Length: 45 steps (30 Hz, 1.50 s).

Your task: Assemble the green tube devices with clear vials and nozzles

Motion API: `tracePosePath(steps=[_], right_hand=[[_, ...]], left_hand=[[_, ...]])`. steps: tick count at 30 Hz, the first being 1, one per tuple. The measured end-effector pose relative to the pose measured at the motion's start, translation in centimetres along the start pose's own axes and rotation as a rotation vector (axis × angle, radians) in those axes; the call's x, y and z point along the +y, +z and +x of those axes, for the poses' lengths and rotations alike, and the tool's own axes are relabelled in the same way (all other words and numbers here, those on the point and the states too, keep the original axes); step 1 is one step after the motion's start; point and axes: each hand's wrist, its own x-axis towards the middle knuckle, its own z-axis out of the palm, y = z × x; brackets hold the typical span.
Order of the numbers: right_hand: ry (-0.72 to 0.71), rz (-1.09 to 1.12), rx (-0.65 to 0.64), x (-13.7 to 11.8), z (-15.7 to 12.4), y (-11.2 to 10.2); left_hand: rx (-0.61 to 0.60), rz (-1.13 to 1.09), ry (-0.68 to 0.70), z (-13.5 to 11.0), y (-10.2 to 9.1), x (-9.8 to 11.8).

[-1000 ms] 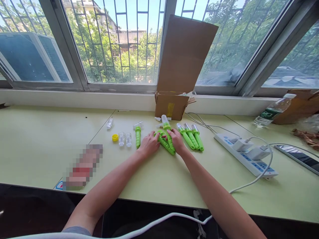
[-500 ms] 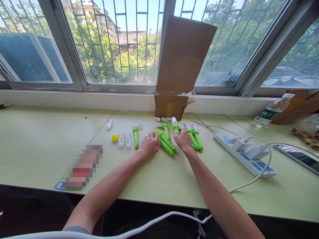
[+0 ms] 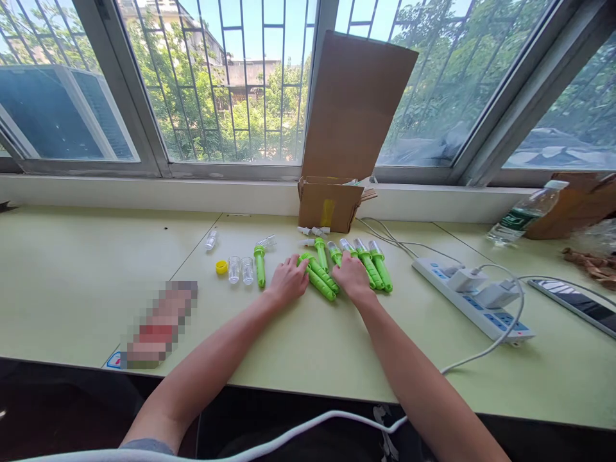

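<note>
My right hand [image 3: 351, 276] is closed around a green ridged tube with a clear cap [image 3: 333, 251], held just above or on the table. Right beside it lie several matching green tubes [image 3: 379, 266] with clear caps, side by side. My left hand [image 3: 289, 280] rests on the table, fingers bent and slightly apart, their tips at two green tubes without clear caps [image 3: 320, 280]. Behind those is another green tube [image 3: 321, 252]. Left of my left hand stand a green tube [image 3: 260, 266], two clear caps [image 3: 233, 270] and a yellow cap [image 3: 221, 267].
An open cardboard box [image 3: 327, 208] stands by the window, with small white pieces [image 3: 312, 231] before it. To the right are a power strip [image 3: 474, 301] with plugs and cables, a phone [image 3: 577, 305] and a water bottle [image 3: 524, 215]. A clear piece [image 3: 211, 240] lies farther left.
My right hand has come slightly down and left, lowering the capped green tube beside the other capped ones. My left hand has barely moved.
</note>
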Motion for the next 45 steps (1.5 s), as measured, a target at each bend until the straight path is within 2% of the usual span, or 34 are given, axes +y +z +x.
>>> tracePosePath(steps=[5, 13, 21, 26, 34, 40, 45], right_hand=[[0.032, -0.093, 0.049, -0.4, -0.2, -0.1], [0.006, -0.167, 0.130, -0.5, -0.1, 0.2], [0.011, -0.161, 0.136, -0.1, 0.2, 0.6], [0.006, -0.137, 0.223, 0.2, 0.3, 0.6], [-0.133, -0.052, 0.311, -0.6, -0.4, 0.1], [-0.329, -0.018, 0.253, -1.8, -1.2, 0.1], [-0.357, -0.018, 0.201, -2.0, -1.3, 0.5]], left_hand=[[0.002, 0.009, 0.009, 0.0, 0.2, -0.1], [0.007, 0.009, 0.006, 0.0, 0.2, -0.1], [-0.011, -0.011, -0.012, 0.0, -0.1, 0.0], [-0.006, -0.005, -0.004, 0.0, 0.0, 0.0], [-0.012, -0.014, -0.016, 0.0, -0.1, 0.1], [0.002, -0.004, -0.010, 0.0, -0.1, 0.1], [0.005, -0.006, -0.002, 0.0, 0.0, 0.1]])
